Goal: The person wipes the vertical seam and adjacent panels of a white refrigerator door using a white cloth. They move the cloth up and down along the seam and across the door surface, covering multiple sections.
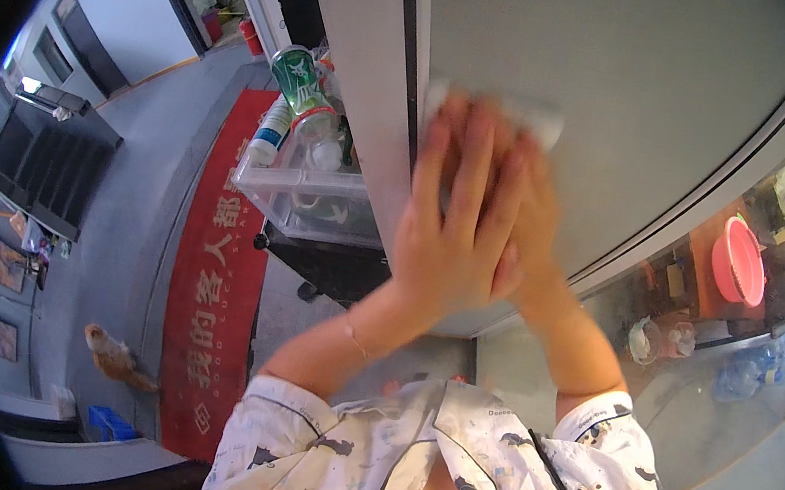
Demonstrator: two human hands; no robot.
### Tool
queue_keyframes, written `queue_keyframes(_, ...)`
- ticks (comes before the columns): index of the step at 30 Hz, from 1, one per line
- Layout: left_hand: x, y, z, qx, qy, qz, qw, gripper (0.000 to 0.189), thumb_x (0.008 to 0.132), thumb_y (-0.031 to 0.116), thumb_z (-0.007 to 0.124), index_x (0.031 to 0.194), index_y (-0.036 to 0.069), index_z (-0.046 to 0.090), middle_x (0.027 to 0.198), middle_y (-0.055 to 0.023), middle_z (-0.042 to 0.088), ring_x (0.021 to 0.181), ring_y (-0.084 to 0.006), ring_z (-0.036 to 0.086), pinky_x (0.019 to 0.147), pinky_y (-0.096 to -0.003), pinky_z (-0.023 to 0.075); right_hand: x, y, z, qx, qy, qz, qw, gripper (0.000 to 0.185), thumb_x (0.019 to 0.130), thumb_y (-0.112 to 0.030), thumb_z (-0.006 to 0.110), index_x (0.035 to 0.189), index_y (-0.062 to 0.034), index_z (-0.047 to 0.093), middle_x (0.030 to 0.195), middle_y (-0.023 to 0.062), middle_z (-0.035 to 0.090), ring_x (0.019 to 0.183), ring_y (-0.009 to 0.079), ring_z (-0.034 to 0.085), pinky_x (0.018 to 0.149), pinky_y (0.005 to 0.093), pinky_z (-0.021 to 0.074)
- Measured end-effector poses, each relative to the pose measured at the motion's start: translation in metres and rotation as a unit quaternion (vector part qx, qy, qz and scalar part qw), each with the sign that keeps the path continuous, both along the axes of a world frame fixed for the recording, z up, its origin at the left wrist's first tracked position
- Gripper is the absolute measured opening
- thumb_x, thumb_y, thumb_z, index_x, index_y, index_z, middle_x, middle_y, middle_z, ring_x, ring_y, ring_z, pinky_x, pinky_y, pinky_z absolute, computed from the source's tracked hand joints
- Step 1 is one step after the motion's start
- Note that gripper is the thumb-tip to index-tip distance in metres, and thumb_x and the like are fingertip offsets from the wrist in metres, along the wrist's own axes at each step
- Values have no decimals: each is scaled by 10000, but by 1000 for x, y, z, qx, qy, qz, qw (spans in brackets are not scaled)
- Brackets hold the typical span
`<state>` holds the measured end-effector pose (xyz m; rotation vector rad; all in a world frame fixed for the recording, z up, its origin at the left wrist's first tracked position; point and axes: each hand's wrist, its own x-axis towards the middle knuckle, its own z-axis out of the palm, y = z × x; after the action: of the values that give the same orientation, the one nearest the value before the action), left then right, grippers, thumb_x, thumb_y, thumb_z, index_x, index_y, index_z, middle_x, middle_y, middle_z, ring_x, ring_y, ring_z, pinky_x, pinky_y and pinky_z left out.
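Both of my hands press a white cloth or wipe (541, 120) against a grey panel (622, 75) with a pale frame, near the frame's left upright. My left hand (449, 230) lies on top with its fingers spread, overlapping my right hand (537, 218). The right hand's fingers are partly hidden under the left, and both hands are blurred. Only the upper edge of the cloth shows past the fingertips; whether the fingers grip it or only press it flat is not visible.
Left of the frame, a clear plastic bin (305, 181) holds a green can (298, 82) and a white bottle (271, 133). A red mat (219, 269) runs along the floor, with a cat (114, 358) beside it. At the right, a pink basin (738, 261) stands on a table.
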<state>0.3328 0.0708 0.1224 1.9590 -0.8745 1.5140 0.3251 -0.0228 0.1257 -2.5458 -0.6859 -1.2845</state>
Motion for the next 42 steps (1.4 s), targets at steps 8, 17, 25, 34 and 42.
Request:
queue_keyframes(8,-34,-18,-49,-25,144,76,986,555,876,176,510,1401,11,435,1482,-208,369,1356,-458,331,1104,-457,342,-30,11,-34,29,59,50,997,538,916,-263,494,1421,-87,431,1483,87,404,1306,288,438,1046,421,368)
queue_keyframes(17,-1,-1,16,27,6,-33,999,590,837,264,474,1383,41,470,1502,-232,312,1371,-508,258,1106,-499,311,9,-2,23,84,-136,85,984,501,873,-243,519,1353,-101,525,1414,101,494,1263,261,500,1048,402,380)
queue_keyframes(25,-15,-7,-163,94,138,72,983,575,874,294,431,1380,21,465,1488,-258,319,1366,-511,264,1112,-518,293,-20,5,-141,65,121,53,989,512,897,-249,532,1392,-135,476,1415,75,489,1182,236,536,939,357,462)
queue_keyframes(34,-11,-8,-97,102,41,-22,994,569,882,296,416,1387,36,467,1492,-259,315,1364,-512,267,1114,-525,286,-21,-14,-93,81,165,97,978,533,891,-246,548,1394,-107,438,1404,124,461,1200,283,503,935,380,454)
queue_keyframes(42,3,-32,11,110,-19,-76,991,581,865,301,424,1390,59,475,1508,-251,287,1369,-518,249,1135,-530,245,10,-50,-35,81,-26,-13,996,555,887,-326,544,1384,-102,440,1404,156,444,1235,354,453,960,468,414)
